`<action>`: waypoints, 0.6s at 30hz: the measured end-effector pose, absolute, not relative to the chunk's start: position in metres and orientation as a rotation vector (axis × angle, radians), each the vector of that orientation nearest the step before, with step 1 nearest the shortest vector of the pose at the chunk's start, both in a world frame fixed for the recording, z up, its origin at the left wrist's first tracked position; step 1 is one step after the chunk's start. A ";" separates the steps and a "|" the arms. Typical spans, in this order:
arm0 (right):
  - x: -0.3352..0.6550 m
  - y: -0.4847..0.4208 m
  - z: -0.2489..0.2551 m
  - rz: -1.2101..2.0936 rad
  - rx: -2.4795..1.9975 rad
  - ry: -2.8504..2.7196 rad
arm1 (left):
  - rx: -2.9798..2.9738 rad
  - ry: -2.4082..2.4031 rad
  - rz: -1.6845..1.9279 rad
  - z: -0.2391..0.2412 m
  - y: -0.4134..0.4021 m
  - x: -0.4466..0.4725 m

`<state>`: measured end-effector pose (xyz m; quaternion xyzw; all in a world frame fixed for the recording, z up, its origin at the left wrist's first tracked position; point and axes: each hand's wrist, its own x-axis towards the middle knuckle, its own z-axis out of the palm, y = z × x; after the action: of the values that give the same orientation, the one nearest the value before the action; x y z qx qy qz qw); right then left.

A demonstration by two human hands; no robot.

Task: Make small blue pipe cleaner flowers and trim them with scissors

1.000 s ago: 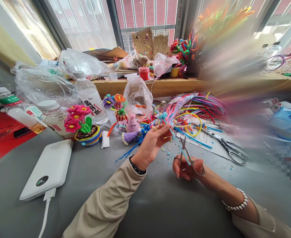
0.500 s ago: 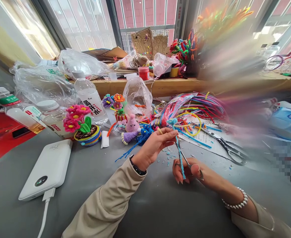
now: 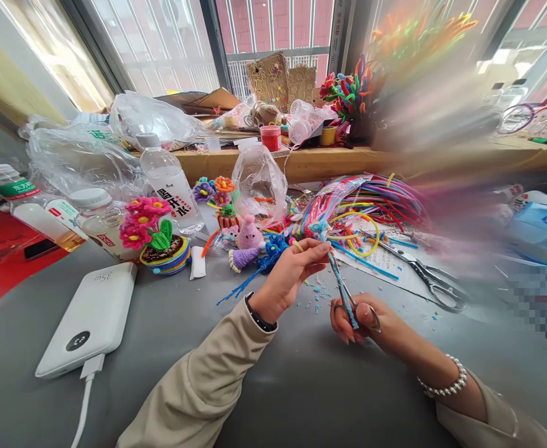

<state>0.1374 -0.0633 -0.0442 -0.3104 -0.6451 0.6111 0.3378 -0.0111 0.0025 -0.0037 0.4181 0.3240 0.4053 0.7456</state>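
Observation:
Between thumb and fingers, my left hand [image 3: 296, 267] pinches a light-blue pipe cleaner [image 3: 341, 285] near its top. A fuzzy blue tuft shows just above the fingertips, and the stem slants down to the right. My right hand [image 3: 359, 320] is closed around a small pair of scissors [image 3: 373, 318], thumb through one handle loop. The scissor blades run up alongside the stem, close to the left fingertips. Whether the blades touch the stem I cannot tell. Tiny blue clippings [image 3: 318, 292] lie scattered on the grey table [image 3: 292, 386] behind the hands.
Larger scissors [image 3: 429, 280] lie on a printed paper at right. Behind are bundled pipe cleaners [image 3: 376, 199] and a blue fuzzy flower [image 3: 273, 252]. On the left stand a white power bank [image 3: 91, 317], a pink flower pot [image 3: 163, 258] and a water bottle [image 3: 170, 186].
My right hand and the scissors have shifted slightly right and up, and the scissor blades look closer together. The left hand has moved a little left, still pinching the pipe cleaner.

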 end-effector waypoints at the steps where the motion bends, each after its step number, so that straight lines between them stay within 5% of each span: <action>1: 0.137 -0.063 -0.045 1.593 -0.813 -1.673 | 0.907 0.710 0.893 -0.004 0.003 -0.011; 18: 0.137 -0.066 -0.049 1.566 -0.935 -1.567 | 0.866 0.758 0.923 -0.001 0.002 -0.010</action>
<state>0.1373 -0.0658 -0.0488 -0.3629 -0.6078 0.6075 0.3603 -0.0102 0.0019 -0.0014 0.3946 0.3454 0.4209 0.7402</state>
